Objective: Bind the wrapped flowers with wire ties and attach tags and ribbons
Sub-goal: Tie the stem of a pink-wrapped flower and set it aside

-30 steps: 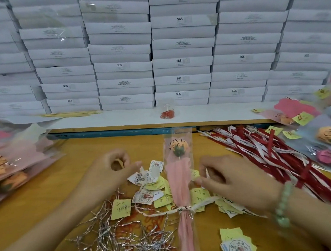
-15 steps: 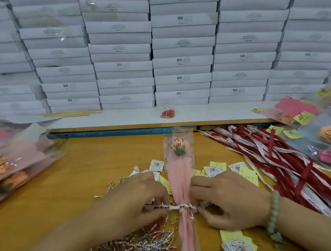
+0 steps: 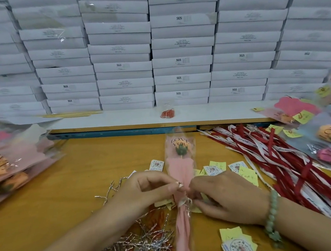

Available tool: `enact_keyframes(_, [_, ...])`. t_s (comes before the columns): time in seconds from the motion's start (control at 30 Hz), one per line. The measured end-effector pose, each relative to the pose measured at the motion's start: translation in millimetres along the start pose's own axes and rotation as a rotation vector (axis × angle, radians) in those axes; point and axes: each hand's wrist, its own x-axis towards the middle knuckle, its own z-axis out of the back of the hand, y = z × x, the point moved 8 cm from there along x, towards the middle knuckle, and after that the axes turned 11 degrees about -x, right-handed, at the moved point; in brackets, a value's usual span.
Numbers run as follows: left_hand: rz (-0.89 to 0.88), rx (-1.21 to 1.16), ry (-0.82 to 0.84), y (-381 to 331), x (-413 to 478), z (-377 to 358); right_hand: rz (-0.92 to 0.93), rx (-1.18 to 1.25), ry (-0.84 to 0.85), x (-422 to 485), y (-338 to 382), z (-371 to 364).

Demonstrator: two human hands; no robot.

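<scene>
Both hands meet at the waist of the wrapped flower (image 3: 181,169), which lies in the middle of the surface (image 3: 85,171) with its stem running to the near edge and its bloom pointing at the far edge. My left hand (image 3: 146,190) has its thumb and forefinger pinched narrow on an end of the ribbon (image 3: 184,201) that crosses the pink wrap. My right hand (image 3: 225,197) is curled in against the other side of the stem, and I cannot tell whether its fingers hold the other end or only steady the wrap. I judge this to be the tying of the ribbon, with a silver twist already showing at the waist. The next move calls for drawing both ends evenly so that the knot seats on the tie without crushing the film. Loose wire ties (image 3: 138,246) lie by the near edge, left of the stem, tags (image 3: 213,169) are scattered round the flower, and spare ribbons (image 3: 282,165) fan out toward the right edge. As for writing, the sleeve reads "LOVE YOU", and several of the white boxes (image 3: 181,60) stacked past the far edge carry "SGS". Their smaller print is too fine to read.
</scene>
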Motion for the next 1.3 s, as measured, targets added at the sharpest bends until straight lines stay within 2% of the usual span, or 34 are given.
enact_keyframes(0.1, [-0.02,-0.096,-0.023,5.0,3.4,0.3,0.0,-0.006,0.0,0.3,0.5,0.4])
enact_keyframes(0.27, [-0.034,-0.084,-0.107,11.2,7.3,11.2,-0.067,0.188,0.021,0.9,-7.8,-1.6])
enact_keyframes(0.4, [-0.011,-0.015,-0.176,17.0,7.0,16.9,-0.131,0.469,-0.03,1.1,-11.9,3.2])
enact_keyframes(0.63, [-0.009,0.113,-0.07,15.4,5.0,3.2,-0.308,1.012,-0.063,3.8,-14.3,-0.7])
enact_keyframes(0.8, [-0.01,0.191,-0.062,18.0,3.9,1.7,-0.386,1.239,-0.145,4.5,-12.9,-4.4])
enact_keyframes(1.0, [0.016,0.146,-0.046,18.4,2.0,2.7,-0.359,1.273,-0.254,1.3,-11.1,-3.9])
enact_keyframes(1.3, [-0.001,0.175,-0.061,17.0,4.6,4.9,-0.267,1.237,-0.292,1.3,-4.9,0.9])
